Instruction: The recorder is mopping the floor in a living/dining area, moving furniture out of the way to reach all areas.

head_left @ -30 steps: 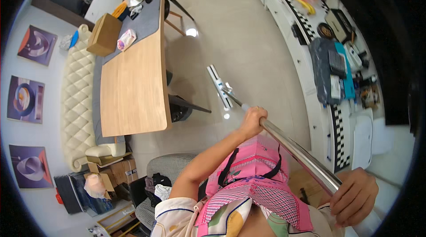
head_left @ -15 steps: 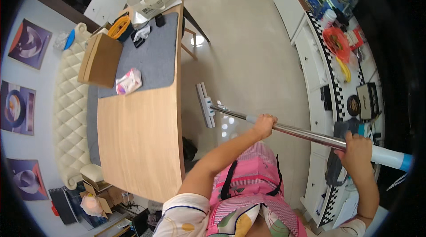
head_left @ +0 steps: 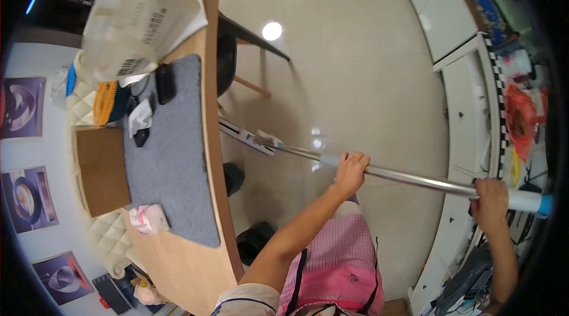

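A flat floor mop with a long metal pole [head_left: 418, 180] slants across in front of me. My left hand [head_left: 352, 174] is wrapped round the pole's middle, by a pale grey sleeve. Farther up, my right hand [head_left: 491, 204] grips the pole just below its white end grip with a blue tip. The mop head [head_left: 246, 136] lies on the shiny tiled floor [head_left: 355, 49] at the wooden table's right edge, partly hidden under the tabletop.
The wooden table [head_left: 172, 268] on the left bears a grey mat, a tissue pack [head_left: 149, 219], a cardboard box [head_left: 102, 169] and a large bag [head_left: 139, 20]. A black chair [head_left: 226, 64] and dark stools [head_left: 256, 242] stand beneath it. White cabinets [head_left: 462, 103] line the right.
My view has moved forward along the table. The mop head has swung left and turned, from open floor to the table's underside. Both hands keep their hold on the pole.
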Tool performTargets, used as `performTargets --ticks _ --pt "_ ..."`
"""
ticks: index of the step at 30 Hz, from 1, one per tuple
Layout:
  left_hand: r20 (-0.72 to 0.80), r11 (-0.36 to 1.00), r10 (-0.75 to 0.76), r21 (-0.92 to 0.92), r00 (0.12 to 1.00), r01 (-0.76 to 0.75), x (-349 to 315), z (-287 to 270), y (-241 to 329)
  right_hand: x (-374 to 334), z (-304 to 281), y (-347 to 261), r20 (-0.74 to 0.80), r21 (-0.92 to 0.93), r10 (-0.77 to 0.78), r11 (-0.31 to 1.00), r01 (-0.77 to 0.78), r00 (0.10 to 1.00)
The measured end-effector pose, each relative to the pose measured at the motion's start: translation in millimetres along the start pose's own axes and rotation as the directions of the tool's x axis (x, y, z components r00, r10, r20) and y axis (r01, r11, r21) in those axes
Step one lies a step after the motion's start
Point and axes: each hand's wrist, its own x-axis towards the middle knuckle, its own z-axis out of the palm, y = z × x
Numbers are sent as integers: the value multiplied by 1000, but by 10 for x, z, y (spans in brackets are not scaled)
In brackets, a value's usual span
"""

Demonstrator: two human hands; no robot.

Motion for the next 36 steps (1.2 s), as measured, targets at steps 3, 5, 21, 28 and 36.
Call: performTargets --ticks 3,5,21,28,36 --pt "-18 999 -45 5 999 45 363 -26 -441 711 461 216 -7 78 -68 995 68 998" --pt "11 1000 -23 -21 1000 23 452 78 -825 1055 937 221 -2 106 -95 990 94 996" --pt "164 950 -207 268 964 159 -308 687 -4198 2699 4405 -1566 46 387 -253 896 216 966" --pt "163 792 -345 580 924 193 -712 427 -5631 3378 5074 -2968 268 461 -244 882 98 932" --pt "-116 531 -449 763 886 369 -1418 -419 -7012 3889 5078 -4894 347 547 -332 831 98 877"
